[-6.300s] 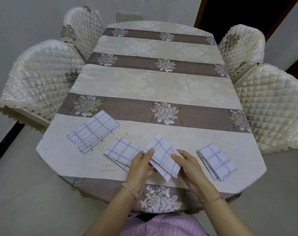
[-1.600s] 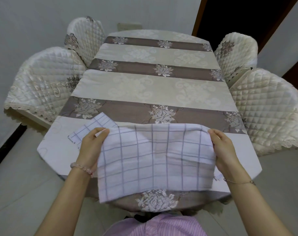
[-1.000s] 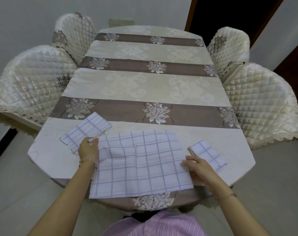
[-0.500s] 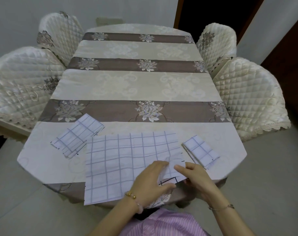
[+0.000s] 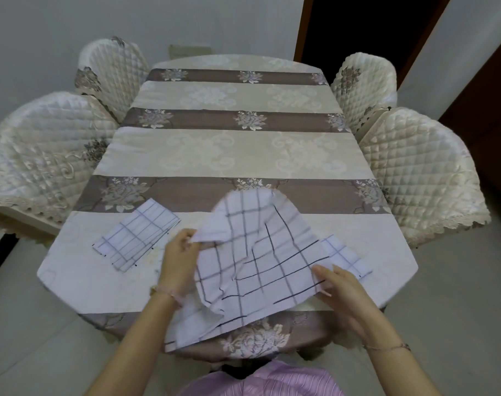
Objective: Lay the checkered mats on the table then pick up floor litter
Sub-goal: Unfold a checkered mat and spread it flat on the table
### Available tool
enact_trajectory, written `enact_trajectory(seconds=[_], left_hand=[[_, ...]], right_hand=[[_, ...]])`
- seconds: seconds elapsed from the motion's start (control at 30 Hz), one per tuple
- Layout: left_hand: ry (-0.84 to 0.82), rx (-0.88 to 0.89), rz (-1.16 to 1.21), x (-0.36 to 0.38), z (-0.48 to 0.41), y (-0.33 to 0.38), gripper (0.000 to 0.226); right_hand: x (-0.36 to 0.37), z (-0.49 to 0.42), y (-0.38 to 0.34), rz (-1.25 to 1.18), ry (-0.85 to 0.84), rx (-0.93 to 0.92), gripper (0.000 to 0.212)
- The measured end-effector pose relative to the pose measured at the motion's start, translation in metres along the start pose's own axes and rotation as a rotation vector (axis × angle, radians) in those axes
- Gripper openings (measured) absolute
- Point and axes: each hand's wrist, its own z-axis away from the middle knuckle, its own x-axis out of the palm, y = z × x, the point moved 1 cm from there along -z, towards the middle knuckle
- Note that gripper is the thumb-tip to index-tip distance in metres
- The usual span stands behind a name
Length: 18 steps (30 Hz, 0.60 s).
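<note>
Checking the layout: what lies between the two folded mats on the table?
Head view: an opened mat, pinched by the left hand and right hand, hangs between the left folded mat and the right folded mat, overlapping the latter.

light: soft, even, moderately bright | shadows: faint | glare: sheen on chair covers (image 5: 52, 144) | blur: lifted checkered mat (image 5: 258, 252) smeared | edges: wide-angle bowing

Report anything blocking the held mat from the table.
The held mat hangs over the near edge. The left folded mat lies beside it; the right folded mat peeks from under it. Farther up, the tablecloth shows nothing in the way.
</note>
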Motion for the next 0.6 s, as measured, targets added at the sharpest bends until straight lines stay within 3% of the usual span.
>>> enact_trajectory(seconds=[0.17,0.37,0.5,0.6], left_hand=[[0.220,0.057,-0.052,-0.070,-0.039,0.018,0.023],[0.199,-0.017,-0.201,-0.115,-0.066,0.017,0.028],[0.155,-0.037,-0.262,-0.122,-0.068,0.012,0.022],[0.156,-0.160,-0.272,-0.113,-0.069,-0.007,0.060]], right_hand=[[-0.026,-0.033,-0.029,-0.285,0.161,-0.081,0.025],[-0.029,-0.062,-0.086,0.140,0.252,-0.208,0.014],[-0.026,-0.085,-0.114,0.306,0.192,-0.275,0.019],[-0.022,-0.102,-0.109,0.357,0.223,-0.273,0.024]])
